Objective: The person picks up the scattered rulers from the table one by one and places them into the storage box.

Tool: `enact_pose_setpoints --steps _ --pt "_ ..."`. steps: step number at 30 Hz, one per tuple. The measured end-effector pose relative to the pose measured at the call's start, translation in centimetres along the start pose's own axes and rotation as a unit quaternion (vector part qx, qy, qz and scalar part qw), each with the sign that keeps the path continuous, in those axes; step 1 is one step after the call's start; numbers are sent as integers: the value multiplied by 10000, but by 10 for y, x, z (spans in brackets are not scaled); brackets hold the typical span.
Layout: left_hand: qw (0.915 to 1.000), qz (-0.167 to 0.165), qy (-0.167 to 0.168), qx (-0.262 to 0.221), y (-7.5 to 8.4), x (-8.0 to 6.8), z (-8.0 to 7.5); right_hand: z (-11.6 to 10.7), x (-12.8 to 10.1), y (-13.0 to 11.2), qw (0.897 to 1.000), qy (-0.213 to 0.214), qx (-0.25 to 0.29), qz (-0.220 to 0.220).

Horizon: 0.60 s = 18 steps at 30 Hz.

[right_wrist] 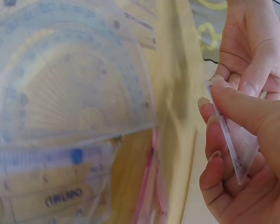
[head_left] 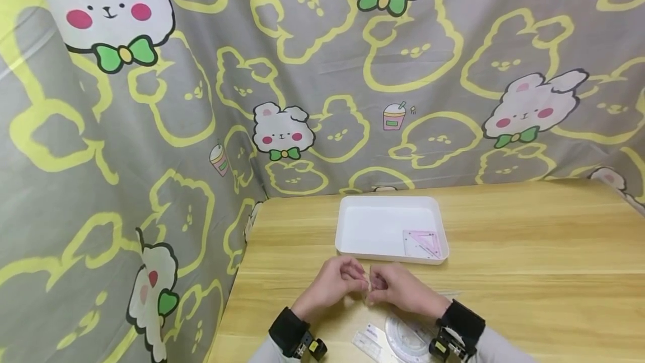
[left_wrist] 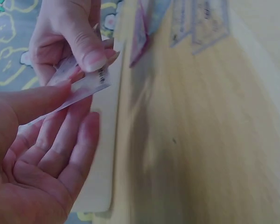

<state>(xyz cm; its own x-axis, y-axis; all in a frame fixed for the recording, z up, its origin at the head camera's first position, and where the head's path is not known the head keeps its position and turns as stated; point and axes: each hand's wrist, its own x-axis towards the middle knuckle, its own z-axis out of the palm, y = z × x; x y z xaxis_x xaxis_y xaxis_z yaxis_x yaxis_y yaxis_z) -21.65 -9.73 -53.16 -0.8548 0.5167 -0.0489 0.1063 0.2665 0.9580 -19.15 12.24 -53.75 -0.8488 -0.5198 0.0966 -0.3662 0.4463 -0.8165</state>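
Pinching a thin, clear, printed plastic piece (right_wrist: pixel 242 149) with the left hand (head_left: pixel 332 283) and the right hand (head_left: pixel 403 290), pressing a thumb from each on one face and backing it with curled fingers on the other. Holding it up between the two, above the wooden table (head_left: pixel 529 240) and just on the near side of a white tray (head_left: pixel 370 228). Looking very light and fairly stiff, probably slipping easily against smooth fingertips, and perhaps cracking if bent hard. Calling, most likely, for a hold by its edges, thumbs lying flat, fingertips avoiding the pointed corner. Having a clear protractor (head_left: pixel 410 338) and a clear ruler (head_left: pixel 368 341) lying close together below, near the right wrist, so probably risking a knock if lowering straight down. Facing the tray's raised rim just beyond the fingers, possibly catching a knuckle on reaching forward. Seeing a pink-marked set square (head_left: pixel 425 243) lying inside, in the near right corner. Backing all this, well behind, with a grey curtain (head_left: pixel 322 80) showing rabbits and yellow outlines.
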Motion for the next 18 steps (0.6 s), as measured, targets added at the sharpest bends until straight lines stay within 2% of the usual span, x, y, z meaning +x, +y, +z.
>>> enact_pose_setpoints --steps 8,13,15,18 --pt "9978 211 395 -487 6 16 2 -11 -3 6 9977 343 532 244" --pt "9951 262 556 -779 12 24 1 -24 -7 12 9913 1161 577 205" --pt "9949 314 566 -772 14 28 1 -30 -8 13 9862 1509 616 278" --pt "9954 355 552 -698 17 34 4 -38 -9 14 9813 1775 645 359"
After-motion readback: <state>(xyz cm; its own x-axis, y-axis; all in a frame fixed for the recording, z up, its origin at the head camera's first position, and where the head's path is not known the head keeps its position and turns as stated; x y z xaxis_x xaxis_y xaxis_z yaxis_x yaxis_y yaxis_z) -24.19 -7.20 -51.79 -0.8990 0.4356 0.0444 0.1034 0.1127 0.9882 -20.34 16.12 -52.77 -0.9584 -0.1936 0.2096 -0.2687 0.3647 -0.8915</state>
